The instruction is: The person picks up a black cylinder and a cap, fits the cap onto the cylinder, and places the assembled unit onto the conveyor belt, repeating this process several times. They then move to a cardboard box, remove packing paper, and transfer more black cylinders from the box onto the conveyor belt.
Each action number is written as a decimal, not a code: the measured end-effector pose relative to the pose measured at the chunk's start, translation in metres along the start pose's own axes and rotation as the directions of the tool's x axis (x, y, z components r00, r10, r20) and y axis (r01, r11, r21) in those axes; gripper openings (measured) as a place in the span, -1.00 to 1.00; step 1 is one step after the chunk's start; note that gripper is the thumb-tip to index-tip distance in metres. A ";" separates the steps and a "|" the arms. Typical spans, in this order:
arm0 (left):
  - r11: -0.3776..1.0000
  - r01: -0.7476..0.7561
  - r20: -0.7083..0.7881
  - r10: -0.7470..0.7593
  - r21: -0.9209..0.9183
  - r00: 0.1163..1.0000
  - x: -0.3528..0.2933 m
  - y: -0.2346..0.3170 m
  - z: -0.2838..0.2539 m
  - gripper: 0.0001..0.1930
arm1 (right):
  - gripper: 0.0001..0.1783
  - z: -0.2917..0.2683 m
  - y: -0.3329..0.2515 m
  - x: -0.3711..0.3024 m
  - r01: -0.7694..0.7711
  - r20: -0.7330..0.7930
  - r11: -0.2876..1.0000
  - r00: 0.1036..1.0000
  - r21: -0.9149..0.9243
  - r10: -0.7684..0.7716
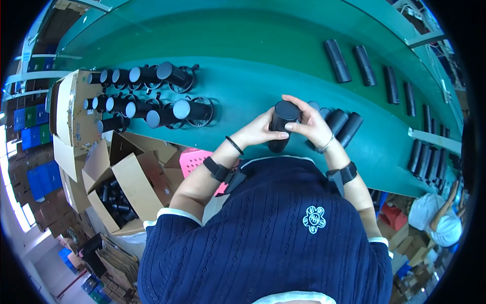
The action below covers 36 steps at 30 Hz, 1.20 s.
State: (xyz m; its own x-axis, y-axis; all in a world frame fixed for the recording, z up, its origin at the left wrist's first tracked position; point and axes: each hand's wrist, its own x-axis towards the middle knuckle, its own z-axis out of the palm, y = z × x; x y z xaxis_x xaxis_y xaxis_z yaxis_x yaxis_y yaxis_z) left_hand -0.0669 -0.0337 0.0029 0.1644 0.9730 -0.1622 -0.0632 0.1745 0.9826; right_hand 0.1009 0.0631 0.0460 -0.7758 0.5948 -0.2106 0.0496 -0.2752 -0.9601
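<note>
Between my two hands stands a black capped cylinder (286, 112), held near the front edge of the green work surface. My left hand (262, 128) closes on its left side, thumb across the front. On the other side, my right hand (311, 124) wraps its upper end, with the thumb pressed at the cap's front rim and the fingers behind. Just right of my right hand, several black cylinders (349, 129) lie side by side, some partly hidden by it. Off to the left are two rows of black cylinders with grey ends (190, 109), with ring-shaped parts around or beside them.
More black tubes (337, 61) lie spaced along the far strip and bunch up at right (424, 159). Cardboard boxes (132, 185) stand at left, one full of black parts. A pink basket (194, 161) sits below the edge. Another person (436, 218) is at far right.
</note>
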 end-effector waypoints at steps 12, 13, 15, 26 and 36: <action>0.946 0.049 -0.117 -0.012 0.319 0.993 -0.016 0.003 0.025 -0.31 | -0.23 0.004 0.031 -0.031 0.001 0.041 0.978 0.999 -0.209 0.008; 0.922 0.052 -0.118 -0.006 0.383 0.993 -0.015 0.003 0.024 -0.33 | -0.23 0.006 0.031 -0.030 0.014 0.016 0.976 1.000 -0.219 -0.011; 0.930 0.037 -0.140 0.016 0.367 0.990 -0.016 -0.005 0.025 -0.36 | -0.24 0.005 0.025 -0.030 -0.025 0.029 0.974 0.999 -0.225 0.033; 0.893 0.032 -0.118 0.024 0.448 0.993 -0.011 0.002 0.024 -0.46 | -0.27 -0.001 0.028 -0.031 0.012 0.043 0.951 0.999 -0.308 0.002; 0.599 -0.013 -0.020 0.048 0.800 0.999 -0.016 0.016 0.022 -0.43 | -0.44 -0.007 0.022 -0.028 -0.151 0.013 0.929 0.986 -0.338 0.165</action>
State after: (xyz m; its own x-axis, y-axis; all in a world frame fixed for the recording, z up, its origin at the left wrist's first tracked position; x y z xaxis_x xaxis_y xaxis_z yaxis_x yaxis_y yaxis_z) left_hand -0.0487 -0.0500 0.0231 0.1419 0.9830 -0.1164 0.7479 -0.0295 0.6632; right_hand 0.1284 0.0458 0.0300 -0.7653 0.5313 -0.3634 0.3758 -0.0897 -0.9224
